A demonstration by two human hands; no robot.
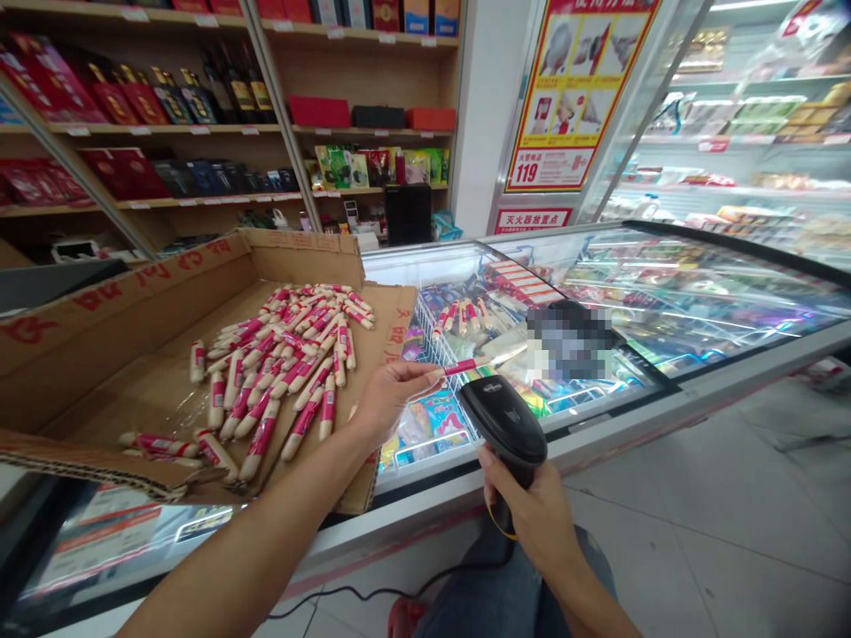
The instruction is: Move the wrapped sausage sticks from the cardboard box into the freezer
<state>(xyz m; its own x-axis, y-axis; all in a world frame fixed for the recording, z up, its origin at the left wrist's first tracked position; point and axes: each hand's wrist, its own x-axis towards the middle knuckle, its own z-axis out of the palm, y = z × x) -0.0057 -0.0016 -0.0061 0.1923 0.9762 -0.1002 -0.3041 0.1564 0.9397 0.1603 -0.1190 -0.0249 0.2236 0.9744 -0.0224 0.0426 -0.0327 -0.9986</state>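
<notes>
My left hand [392,394] pinches one end of a slim, pale stick-shaped item with a red label [460,366], holding it over the glass top of a chest freezer. I cannot tell what kind of product it is. In my right hand [535,505], a black handheld barcode scanner [505,421] is gripped by its handle, its head close below the labelled item. A cable hangs from the scanner. To the left, many similar pale sticks with red labels [292,346] lie heaped in an open cardboard box [166,332].
The chest freezer [615,430] holds packaged goods under glass, which carries reflections. Wooden shelves [166,128] with bottles and boxes stand behind. A poster [558,159] hangs on the pillar, beside a lit display fridge [745,142]. The scanner cable [372,589] trails low across the front.
</notes>
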